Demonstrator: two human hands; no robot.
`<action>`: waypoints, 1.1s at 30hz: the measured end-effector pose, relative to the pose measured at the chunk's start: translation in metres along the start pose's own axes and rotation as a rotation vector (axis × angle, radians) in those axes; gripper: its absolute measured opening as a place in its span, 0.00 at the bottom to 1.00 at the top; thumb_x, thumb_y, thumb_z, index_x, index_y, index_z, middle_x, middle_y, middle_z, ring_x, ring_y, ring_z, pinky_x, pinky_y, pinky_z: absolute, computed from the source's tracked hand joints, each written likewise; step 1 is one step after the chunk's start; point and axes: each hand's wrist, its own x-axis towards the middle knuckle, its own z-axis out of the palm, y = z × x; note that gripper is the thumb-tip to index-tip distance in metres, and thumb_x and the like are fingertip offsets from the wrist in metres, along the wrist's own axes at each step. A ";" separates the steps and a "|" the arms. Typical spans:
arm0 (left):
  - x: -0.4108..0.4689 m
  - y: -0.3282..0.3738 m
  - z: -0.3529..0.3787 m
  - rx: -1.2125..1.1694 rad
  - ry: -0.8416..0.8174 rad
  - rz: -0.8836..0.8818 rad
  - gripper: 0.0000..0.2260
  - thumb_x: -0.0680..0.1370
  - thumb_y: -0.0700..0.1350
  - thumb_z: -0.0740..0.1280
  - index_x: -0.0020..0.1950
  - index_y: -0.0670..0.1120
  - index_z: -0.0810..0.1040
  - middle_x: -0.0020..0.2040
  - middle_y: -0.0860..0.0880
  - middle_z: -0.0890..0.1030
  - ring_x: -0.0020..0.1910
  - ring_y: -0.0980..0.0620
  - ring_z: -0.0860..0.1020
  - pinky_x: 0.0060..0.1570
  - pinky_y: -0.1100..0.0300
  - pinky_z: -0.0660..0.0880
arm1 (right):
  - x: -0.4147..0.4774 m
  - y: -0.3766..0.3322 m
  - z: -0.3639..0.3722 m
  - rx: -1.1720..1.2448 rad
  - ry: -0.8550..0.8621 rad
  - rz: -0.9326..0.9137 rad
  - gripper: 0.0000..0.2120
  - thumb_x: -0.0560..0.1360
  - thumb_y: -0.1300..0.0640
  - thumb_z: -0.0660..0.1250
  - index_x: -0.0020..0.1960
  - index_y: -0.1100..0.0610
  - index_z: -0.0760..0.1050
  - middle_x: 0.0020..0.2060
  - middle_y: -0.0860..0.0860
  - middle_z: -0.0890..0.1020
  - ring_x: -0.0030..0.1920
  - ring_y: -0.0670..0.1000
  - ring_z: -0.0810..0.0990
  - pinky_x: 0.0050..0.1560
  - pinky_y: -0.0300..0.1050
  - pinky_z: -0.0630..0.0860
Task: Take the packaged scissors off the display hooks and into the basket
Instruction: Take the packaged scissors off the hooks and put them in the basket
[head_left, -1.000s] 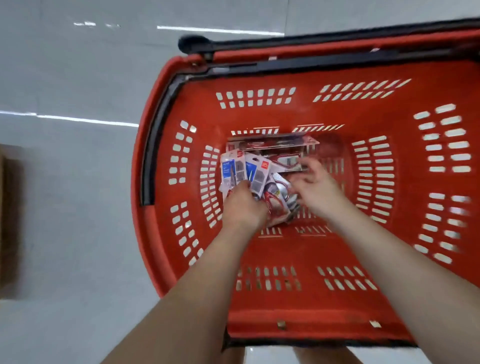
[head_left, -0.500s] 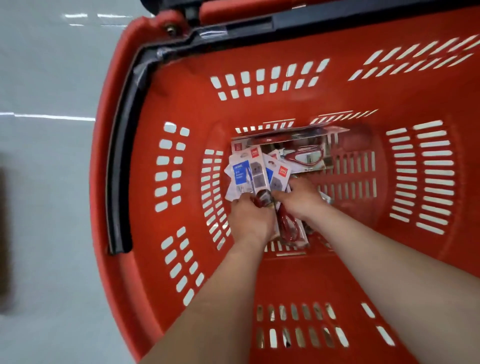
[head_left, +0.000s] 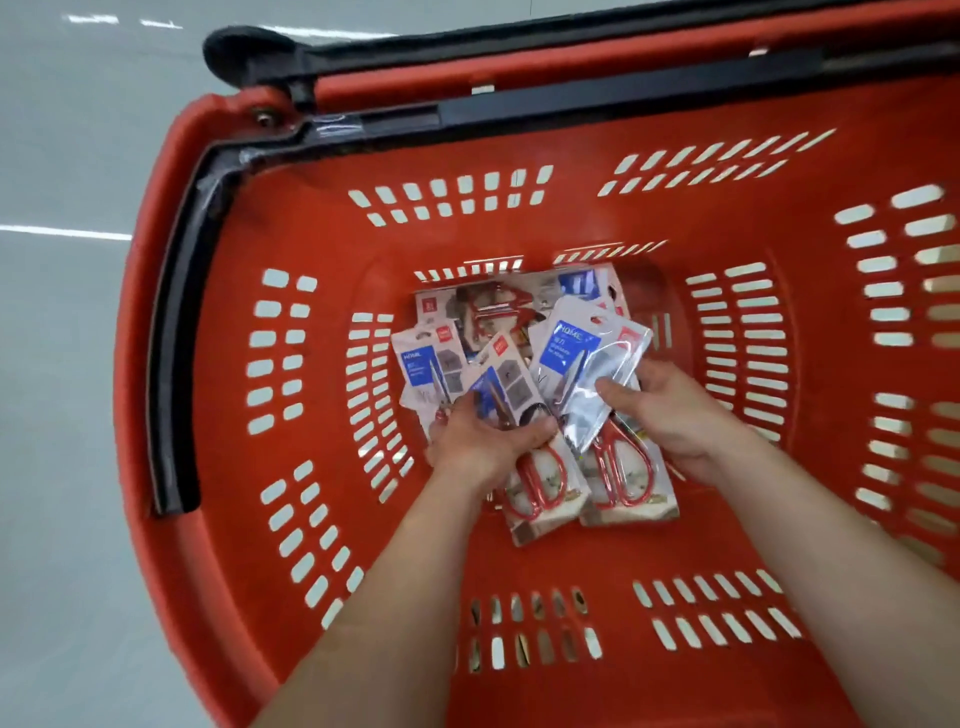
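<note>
- Nearest, flat on the bottom of the basket: two red-handled packs, side by side, finger loops toward the body, blades pointing away and tucked under the hands.
- Just past them, the left hand, curled tight on a fan of blue-label packs, long sides running away and a little to the left.
- Next to it but not touching it, the right hand, thumb on top of one shiny pack, pinching it, long side pointing up and away.
- Farther back, more packs, heaped near the far wall, lying mostly sideways.
- Farthest, the black handle, across the far rim, well above the pile. No display hooks to be seen.
- Likely next: just letting go. No reach needed, with both hands right over the pile and about as close as each other.
- Maybe some sliding off the heap by the shiny pack, though surely not out of the basket.
</note>
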 end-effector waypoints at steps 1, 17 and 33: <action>-0.003 0.000 -0.001 0.049 -0.013 -0.017 0.58 0.41 0.76 0.75 0.69 0.62 0.65 0.69 0.49 0.74 0.67 0.44 0.74 0.66 0.43 0.73 | -0.003 0.001 0.000 0.029 0.011 -0.003 0.09 0.81 0.61 0.63 0.51 0.51 0.80 0.51 0.48 0.85 0.51 0.46 0.84 0.49 0.38 0.78; -0.057 0.015 -0.024 -0.517 -0.039 -0.008 0.16 0.71 0.44 0.76 0.57 0.45 0.80 0.46 0.46 0.87 0.41 0.46 0.86 0.43 0.48 0.82 | -0.037 0.000 0.013 0.396 0.493 -0.041 0.10 0.82 0.59 0.62 0.61 0.49 0.74 0.53 0.50 0.85 0.49 0.51 0.86 0.45 0.50 0.82; -0.092 0.024 0.000 -0.146 -0.307 0.250 0.21 0.78 0.58 0.68 0.69 0.52 0.71 0.62 0.54 0.82 0.62 0.53 0.80 0.65 0.49 0.74 | -0.099 -0.007 0.022 0.383 0.085 -0.178 0.48 0.65 0.61 0.79 0.73 0.33 0.57 0.56 0.29 0.80 0.59 0.37 0.80 0.55 0.39 0.79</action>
